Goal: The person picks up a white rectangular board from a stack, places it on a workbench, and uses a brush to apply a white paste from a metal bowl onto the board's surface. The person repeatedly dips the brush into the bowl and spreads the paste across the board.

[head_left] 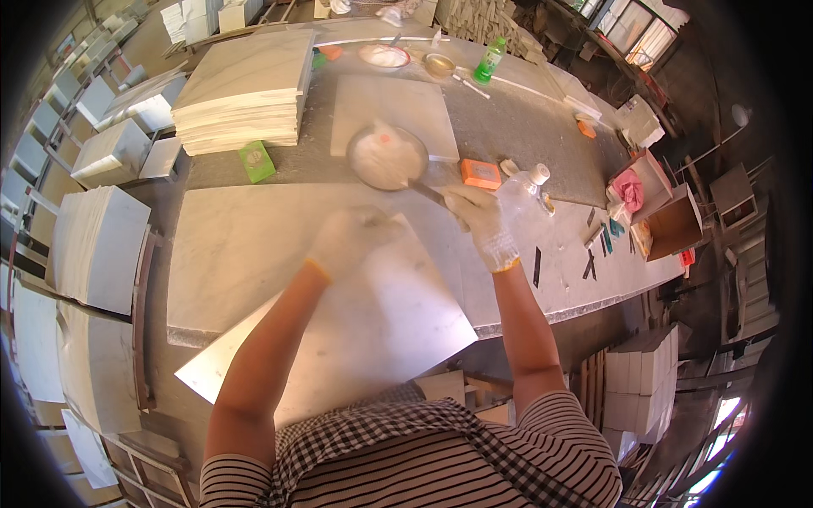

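My right hand (478, 216), in a white knit glove with a yellow cuff edge, is closed round the handle of a narrow dark spatula (426, 194). Its tip meets the near edge of a round dish (353, 166) with white paste (385, 161) in it. A pale marble-like tile (398, 322) lies askew across the table's front edge, close to my body. Above its far part is my left hand (343, 241), also gloved; motion smears its fingers, so I cannot make out whether it holds anything.
Just right of the dish are an orange box (481, 174) and a clear plastic bottle (521, 193). A tall tile stack (241, 93) and a green box (257, 162) stand at the far left. Farther back is a green bottle (489, 63). Cartons (673, 222) and small tools (590, 264) lie right.
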`<state>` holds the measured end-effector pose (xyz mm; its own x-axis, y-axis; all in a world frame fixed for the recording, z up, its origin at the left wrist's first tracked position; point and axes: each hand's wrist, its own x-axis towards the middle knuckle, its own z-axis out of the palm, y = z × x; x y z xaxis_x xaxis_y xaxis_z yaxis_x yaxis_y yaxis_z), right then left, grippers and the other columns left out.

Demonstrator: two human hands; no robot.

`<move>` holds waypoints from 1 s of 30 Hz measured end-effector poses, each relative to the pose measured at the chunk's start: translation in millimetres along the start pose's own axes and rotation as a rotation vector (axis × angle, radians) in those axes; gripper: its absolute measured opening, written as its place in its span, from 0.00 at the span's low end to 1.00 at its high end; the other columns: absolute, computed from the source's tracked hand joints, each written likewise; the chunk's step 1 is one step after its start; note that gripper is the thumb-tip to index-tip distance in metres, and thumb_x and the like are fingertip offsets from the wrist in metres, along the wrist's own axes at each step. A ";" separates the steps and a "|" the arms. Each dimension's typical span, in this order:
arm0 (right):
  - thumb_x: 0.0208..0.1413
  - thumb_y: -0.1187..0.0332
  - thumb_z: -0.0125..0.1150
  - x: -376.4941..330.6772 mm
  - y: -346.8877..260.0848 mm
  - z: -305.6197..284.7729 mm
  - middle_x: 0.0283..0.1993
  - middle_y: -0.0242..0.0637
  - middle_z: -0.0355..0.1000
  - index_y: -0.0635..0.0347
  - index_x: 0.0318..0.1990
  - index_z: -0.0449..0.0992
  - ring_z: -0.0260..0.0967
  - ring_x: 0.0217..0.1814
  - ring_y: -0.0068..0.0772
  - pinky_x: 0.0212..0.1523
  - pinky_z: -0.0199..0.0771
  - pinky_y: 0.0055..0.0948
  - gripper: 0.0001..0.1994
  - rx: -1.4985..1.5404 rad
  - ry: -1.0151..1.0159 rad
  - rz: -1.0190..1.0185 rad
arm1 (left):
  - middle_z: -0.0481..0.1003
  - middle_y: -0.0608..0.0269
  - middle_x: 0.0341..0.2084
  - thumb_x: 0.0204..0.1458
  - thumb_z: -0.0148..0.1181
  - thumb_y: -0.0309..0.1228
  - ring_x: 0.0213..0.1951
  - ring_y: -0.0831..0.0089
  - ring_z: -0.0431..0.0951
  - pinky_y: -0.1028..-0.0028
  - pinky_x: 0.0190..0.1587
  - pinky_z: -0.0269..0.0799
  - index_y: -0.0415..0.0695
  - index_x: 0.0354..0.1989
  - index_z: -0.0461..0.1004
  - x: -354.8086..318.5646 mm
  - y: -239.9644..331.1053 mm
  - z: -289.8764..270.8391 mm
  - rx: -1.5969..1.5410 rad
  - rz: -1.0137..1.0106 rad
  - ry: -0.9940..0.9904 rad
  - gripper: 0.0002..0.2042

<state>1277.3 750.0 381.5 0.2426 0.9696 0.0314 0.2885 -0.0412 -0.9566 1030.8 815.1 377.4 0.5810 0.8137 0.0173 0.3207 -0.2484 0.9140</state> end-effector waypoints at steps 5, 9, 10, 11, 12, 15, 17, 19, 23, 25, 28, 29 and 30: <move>0.60 0.69 0.59 -33.5 -22.0 3.3 0.29 0.24 0.68 0.65 0.46 0.80 0.57 0.27 0.14 0.27 0.57 0.17 0.11 -0.031 0.041 -0.049 | 0.77 0.66 0.25 0.54 0.66 0.41 0.29 0.82 0.72 0.75 0.34 0.71 0.37 0.34 0.81 0.1 0.1 -0.3 -0.043 -0.041 -0.023 0.16; 0.59 0.72 0.60 -46.2 -28.3 7.7 0.37 0.32 0.76 0.68 0.45 0.79 0.68 0.39 0.19 0.41 0.71 0.22 0.10 -0.013 0.052 0.006 | 0.77 0.63 0.24 0.54 0.66 0.42 0.29 0.78 0.73 0.72 0.35 0.70 0.37 0.36 0.81 0.1 3.4 -3.5 -0.009 -0.080 -0.057 0.17; 0.59 0.72 0.59 -47.8 -29.4 7.7 0.37 0.32 0.76 0.68 0.45 0.79 0.68 0.38 0.19 0.41 0.71 0.21 0.10 -0.046 0.048 -0.032 | 0.78 0.60 0.25 0.53 0.66 0.43 0.29 0.76 0.74 0.71 0.37 0.71 0.36 0.37 0.81 0.6 3.8 -4.6 0.015 -0.104 -0.079 0.19; 0.59 0.72 0.59 -49.2 -30.4 7.7 0.37 0.32 0.76 0.68 0.45 0.79 0.69 0.38 0.19 0.41 0.71 0.21 0.10 -0.081 0.043 -0.060 | 0.77 0.61 0.24 0.53 0.66 0.43 0.28 0.76 0.73 0.71 0.36 0.70 0.36 0.36 0.80 1.0 3.9 -5.2 0.017 -0.104 -0.083 0.18; 0.59 0.72 0.59 -50.1 -31.3 7.6 0.37 0.32 0.76 0.68 0.45 0.79 0.69 0.38 0.19 0.41 0.71 0.21 0.10 -0.116 0.043 -0.090 | 0.76 0.62 0.23 0.53 0.66 0.43 0.27 0.76 0.72 0.71 0.35 0.69 0.36 0.36 0.80 1.6 3.8 -5.6 0.020 -0.104 -0.087 0.18; 0.59 0.72 0.59 -51.7 -32.5 7.8 0.36 0.34 0.76 0.67 0.45 0.79 0.69 0.38 0.19 0.41 0.71 0.22 0.10 -0.119 0.046 -0.098 | 0.74 0.64 0.22 0.53 0.66 0.43 0.27 0.77 0.70 0.71 0.34 0.68 0.36 0.35 0.80 2.3 3.2 -5.6 0.002 -0.103 -0.093 0.18; 0.59 0.72 0.59 -51.8 -32.2 8.3 0.37 0.35 0.77 0.67 0.45 0.79 0.70 0.38 0.20 0.41 0.72 0.22 0.10 -0.132 0.060 -0.111 | 0.74 0.64 0.22 0.53 0.66 0.44 0.27 0.77 0.70 0.71 0.34 0.68 0.36 0.34 0.80 2.1 3.4 -5.3 0.000 -0.109 -0.090 0.18; 0.59 0.73 0.59 -51.3 -31.3 9.5 0.35 0.33 0.76 0.66 0.44 0.80 0.70 0.37 0.19 0.40 0.71 0.22 0.09 -0.150 0.081 -0.144 | 0.73 0.64 0.22 0.53 0.65 0.44 0.27 0.77 0.69 0.71 0.34 0.68 0.36 0.34 0.80 1.6 4.1 -5.4 0.017 -0.124 -0.079 0.18; 0.58 0.73 0.60 -49.9 -30.4 12.3 0.31 0.30 0.75 0.66 0.41 0.81 0.69 0.34 0.17 0.36 0.70 0.21 0.08 -0.150 0.112 -0.190 | 0.73 0.64 0.22 0.53 0.66 0.44 0.27 0.78 0.69 0.71 0.34 0.68 0.36 0.33 0.79 1.4 5.2 -5.8 0.006 -0.143 -0.086 0.19; 0.58 0.73 0.60 -49.9 -31.2 12.8 0.32 0.30 0.74 0.66 0.41 0.81 0.69 0.35 0.17 0.37 0.70 0.21 0.08 -0.121 0.116 -0.181 | 0.73 0.65 0.22 0.53 0.66 0.44 0.27 0.78 0.69 0.70 0.35 0.68 0.36 0.33 0.79 1.6 4.7 -5.7 0.009 -0.125 -0.083 0.19; 0.58 0.73 0.60 -50.0 -31.2 11.6 0.32 0.30 0.74 0.67 0.42 0.80 0.68 0.35 0.17 0.37 0.69 0.20 0.08 -0.092 0.131 -0.141 | 0.74 0.65 0.23 0.53 0.66 0.44 0.28 0.78 0.70 0.72 0.36 0.69 0.36 0.35 0.80 2.6 3.4 -5.6 0.021 -0.154 -0.090 0.19; 0.58 0.73 0.60 -49.1 -29.8 10.6 0.32 0.29 0.74 0.67 0.42 0.80 0.68 0.36 0.17 0.37 0.69 0.20 0.08 -0.112 0.136 -0.114 | 0.73 0.67 0.22 0.52 0.67 0.43 0.28 0.80 0.69 0.73 0.34 0.68 0.37 0.33 0.80 2.3 3.0 -4.8 -0.009 -0.131 -0.074 0.18; 0.58 0.72 0.60 -48.1 -27.4 9.2 0.33 0.29 0.73 0.67 0.42 0.80 0.67 0.36 0.17 0.37 0.69 0.20 0.08 -0.124 0.132 -0.133 | 0.73 0.69 0.22 0.52 0.68 0.42 0.27 0.82 0.68 0.75 0.32 0.67 0.37 0.31 0.80 1.6 2.7 -3.6 -0.039 -0.110 -0.053 0.16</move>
<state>1249.2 706.8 403.5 0.3120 0.9287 0.2003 0.4358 0.0474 -0.8988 1029.9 817.7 381.3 0.5828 0.8059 -0.1047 0.3558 -0.1372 0.9244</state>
